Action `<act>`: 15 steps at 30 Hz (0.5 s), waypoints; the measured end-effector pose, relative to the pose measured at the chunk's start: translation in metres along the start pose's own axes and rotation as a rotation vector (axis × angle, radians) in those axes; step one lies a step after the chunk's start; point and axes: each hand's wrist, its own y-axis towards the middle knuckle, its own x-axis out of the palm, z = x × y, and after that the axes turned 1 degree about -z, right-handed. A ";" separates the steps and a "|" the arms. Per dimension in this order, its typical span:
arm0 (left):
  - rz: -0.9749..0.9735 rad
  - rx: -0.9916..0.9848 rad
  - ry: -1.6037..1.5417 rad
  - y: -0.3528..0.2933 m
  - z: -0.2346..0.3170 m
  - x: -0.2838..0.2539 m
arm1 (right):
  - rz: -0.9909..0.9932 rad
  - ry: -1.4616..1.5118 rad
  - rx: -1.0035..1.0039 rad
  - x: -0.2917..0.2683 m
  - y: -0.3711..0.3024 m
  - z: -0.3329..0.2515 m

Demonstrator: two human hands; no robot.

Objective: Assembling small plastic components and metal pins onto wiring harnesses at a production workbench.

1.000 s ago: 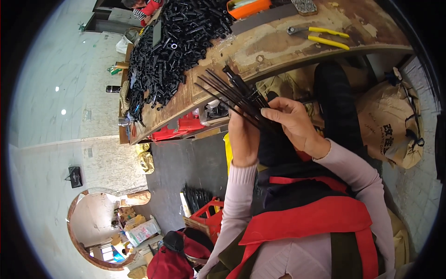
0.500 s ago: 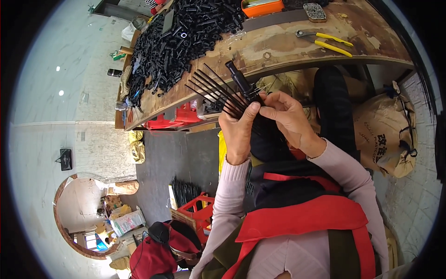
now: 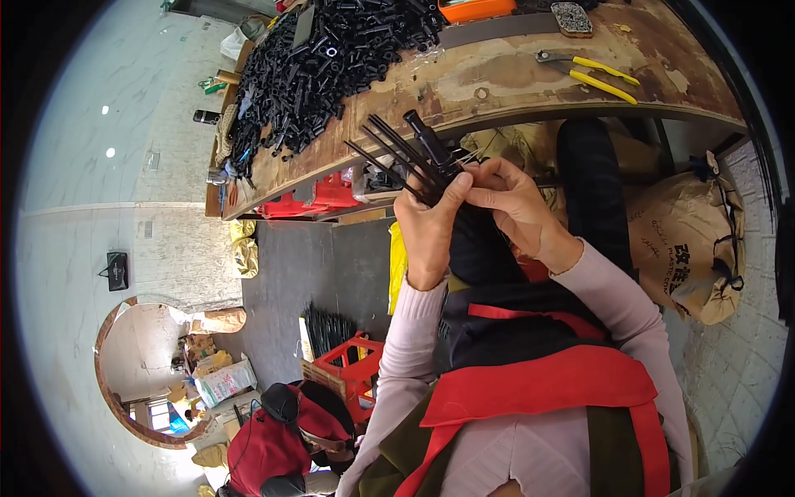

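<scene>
My left hand (image 3: 429, 232) is closed around what looks like a black umbrella frame, its thin black ribs (image 3: 396, 149) fanned out above the fingers. Beside the ribs a black plastic tube (image 3: 426, 137) sticks up, tilted to the left. Against the tube's base, my right hand (image 3: 530, 211) is pinched, its fingertips meeting the left thumb. Thin pale wires (image 3: 478, 151) poke out above the right fingertips. The fingers hide exactly how they join the tube. The frame's lower part runs down behind the hands over my dark trousers.
A wooden bench (image 3: 505, 79) spans the far side, bearing a heap of black plastic parts (image 3: 331, 66), yellow-handled pliers (image 3: 592, 76), an orange tray (image 3: 476, 10) and a box of small metal bits (image 3: 571, 18). A sack (image 3: 683, 244) stands right. A person in red (image 3: 277, 451) is lower left, near a red crate (image 3: 356, 369).
The ribs have drawn into a tighter bunch, and fewer show apart. Both hands stay together at the tube's base. The person at lower left has shifted, and the view has turned slightly.
</scene>
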 end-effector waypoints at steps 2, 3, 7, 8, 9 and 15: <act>-0.063 0.036 -0.032 0.000 0.000 -0.004 | -0.020 0.037 0.026 -0.001 0.002 -0.005; -0.064 0.036 -0.029 0.000 0.001 -0.004 | -0.036 0.043 0.080 -0.003 0.004 -0.006; -0.083 0.056 0.086 0.000 0.005 0.003 | -0.047 0.108 0.112 -0.011 0.004 0.000; -0.056 0.040 0.107 -0.001 0.006 0.004 | -0.046 0.110 0.112 -0.011 0.003 0.003; -0.056 0.039 0.108 -0.001 0.006 0.006 | -0.029 0.071 0.069 -0.010 0.000 0.007; -0.245 -0.023 -0.028 0.005 0.011 0.000 | 0.008 -0.033 -0.200 -0.001 -0.018 0.016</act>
